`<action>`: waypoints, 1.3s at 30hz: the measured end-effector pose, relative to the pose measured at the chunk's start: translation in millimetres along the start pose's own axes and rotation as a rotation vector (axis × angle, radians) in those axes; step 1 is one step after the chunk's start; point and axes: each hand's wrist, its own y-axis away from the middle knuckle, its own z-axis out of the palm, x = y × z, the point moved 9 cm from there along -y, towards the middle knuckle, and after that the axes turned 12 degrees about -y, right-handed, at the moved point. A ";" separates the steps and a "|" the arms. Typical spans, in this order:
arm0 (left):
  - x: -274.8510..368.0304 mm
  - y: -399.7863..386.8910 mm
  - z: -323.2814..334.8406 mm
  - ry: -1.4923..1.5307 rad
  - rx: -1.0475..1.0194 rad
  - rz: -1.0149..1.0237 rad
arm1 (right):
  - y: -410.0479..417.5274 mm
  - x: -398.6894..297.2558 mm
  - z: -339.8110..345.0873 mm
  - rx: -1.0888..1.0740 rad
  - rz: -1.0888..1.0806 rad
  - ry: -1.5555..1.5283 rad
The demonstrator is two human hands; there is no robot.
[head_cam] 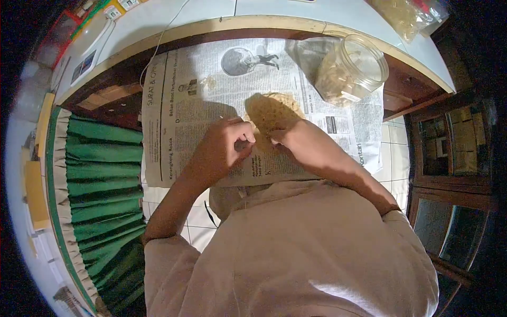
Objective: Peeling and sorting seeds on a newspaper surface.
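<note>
A sheet of printed newspaper (pixel 214 103) is spread in front of me. On it lies a heap of small yellowish-brown pieces (pixel 283 104), partly shaded by my hands. My left hand (pixel 233 138) is at the heap's near left edge, fingers curled towards the thumb. Facing it across a small gap, my right hand (pixel 291 132) is bent over the heap's near side, its fingertips mostly hidden. Whether either hand pinches a small piece cannot be made out. Farther left sits a small pale cluster (pixel 208 82) of similar bits.
A clear plastic jar (pixel 352 75) with pale contents stands at the newspaper's far right. Beyond runs a white tiled counter (pixel 261 10) with a plastic bag (pixel 412 18) at right. A thin white cable (pixel 160 39) hangs down at left, above a green curtain (pixel 105 190). Wooden cabinet doors (pixel 447 182) stand right.
</note>
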 end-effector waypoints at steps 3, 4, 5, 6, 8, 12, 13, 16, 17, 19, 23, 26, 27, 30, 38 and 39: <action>-1.1 2.2 -1.2 -0.049 0.017 0.003 | -2.9 -4.7 0.5 0.061 -0.074 -0.030; -1.5 2.4 -1.5 -0.057 0.022 0.006 | -5.0 -6.5 -0.3 0.094 -0.104 -0.030; -3.2 2.3 -1.0 -0.073 0.017 -0.005 | -6.1 -7.9 -1.6 0.128 -0.133 -0.030; -4.5 2.7 -0.7 -0.069 0.012 -0.013 | -7.2 -6.4 -1.1 0.136 -0.131 -0.031; -9.7 4.0 0.9 -0.080 -0.015 -0.061 | -7.8 -4.8 -3.2 0.169 -0.151 -0.043; -12.8 4.2 -0.9 -0.098 0.001 -0.065 | -15.6 -4.3 0.1 0.170 -0.156 -0.015; -15.8 4.1 0.1 -0.069 0.000 -0.088 | -15.8 -4.5 -0.6 0.183 -0.153 -0.032; -18.2 2.7 1.3 -0.020 0.023 -0.091 | -19.5 2.3 5.0 0.125 -0.044 -0.047; -17.7 1.9 0.9 -0.011 0.037 -0.079 | -20.3 6.3 7.5 0.090 0.009 -0.045; -20.0 1.6 -0.2 -0.085 0.051 -0.100 | -19.9 6.7 4.2 0.090 0.009 -0.060; -24.1 2.5 -1.1 -0.076 0.051 -0.153 | -17.0 11.5 -6.2 0.143 0.040 0.030; -26.5 2.6 -6.4 -0.147 0.076 -0.190 | -15.2 17.2 -3.4 0.108 0.069 -0.003; -21.8 1.6 -14.1 -0.183 0.146 -0.145 | -13.9 14.4 -10.7 0.189 0.024 -0.005; -12.2 -0.9 -33.9 -0.260 0.260 -0.050 | -9.5 10.8 -26.0 0.365 -0.065 -0.028; -19.8 -42.5 -30.1 -0.219 0.011 0.021 | -9.2 28.8 -25.1 0.293 0.030 0.003; -20.2 -45.9 -29.4 -0.204 0.011 0.039 | -7.1 26.9 -29.2 0.334 -0.002 0.010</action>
